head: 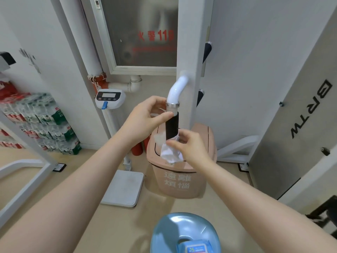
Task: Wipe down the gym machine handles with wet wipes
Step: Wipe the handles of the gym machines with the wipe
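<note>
Mid-frame, left hand [144, 115] pinches the black foam-covered machine handle [172, 127] up top, right hand [189, 147] grips a crumpled white wet wipe [170, 152] around its bottom end.

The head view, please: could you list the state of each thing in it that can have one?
left hand: fingers curled at the metal collar, steadying the handle.
right hand: pinching the wet wipe.
wet wipe: crumpled, wrapped round the grip's lower end.
black handle grip: hanging downward, mostly uncovered.
pink bin: lid closed.
wipes pack: resting on the blue stool.

"BRTW" on machine panel [308, 114], perhaps "119" on cabinet glass [145, 24]
</note>
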Demonstrator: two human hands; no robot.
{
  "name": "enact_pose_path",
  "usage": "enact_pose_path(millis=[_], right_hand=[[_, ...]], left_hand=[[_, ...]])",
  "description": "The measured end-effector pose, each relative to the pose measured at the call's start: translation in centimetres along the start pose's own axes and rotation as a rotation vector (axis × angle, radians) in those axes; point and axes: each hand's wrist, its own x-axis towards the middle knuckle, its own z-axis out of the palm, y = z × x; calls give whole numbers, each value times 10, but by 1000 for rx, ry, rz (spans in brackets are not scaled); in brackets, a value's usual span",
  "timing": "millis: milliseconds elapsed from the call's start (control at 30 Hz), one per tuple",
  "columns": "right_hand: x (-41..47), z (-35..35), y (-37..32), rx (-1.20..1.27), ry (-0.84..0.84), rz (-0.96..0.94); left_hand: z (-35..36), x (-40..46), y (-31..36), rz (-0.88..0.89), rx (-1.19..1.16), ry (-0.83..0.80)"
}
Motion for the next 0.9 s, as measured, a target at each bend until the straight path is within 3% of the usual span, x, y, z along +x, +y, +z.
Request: enact_pose_path(millis=[167,300,500,600,767,900], right_hand=[[11,-5,-14,130,42,-110],[-10,16,29,-38,-57,30],[1,16,31,86,-6,1],[-12,23,54,-26,-115,120],[1,10,37,48,-75,57],[-21,15,54,-22,-96,157]], left_hand=[[-5,4,-3,-11,10,-28],[-3,2,-5,-32,-7,-28],[-1,1,-8,-45,-16,-6],[2,0,-9,-45,-6,2],[7,-1,-8,-68,-74,15],[7,-3,-5,-62,-80,-5]])
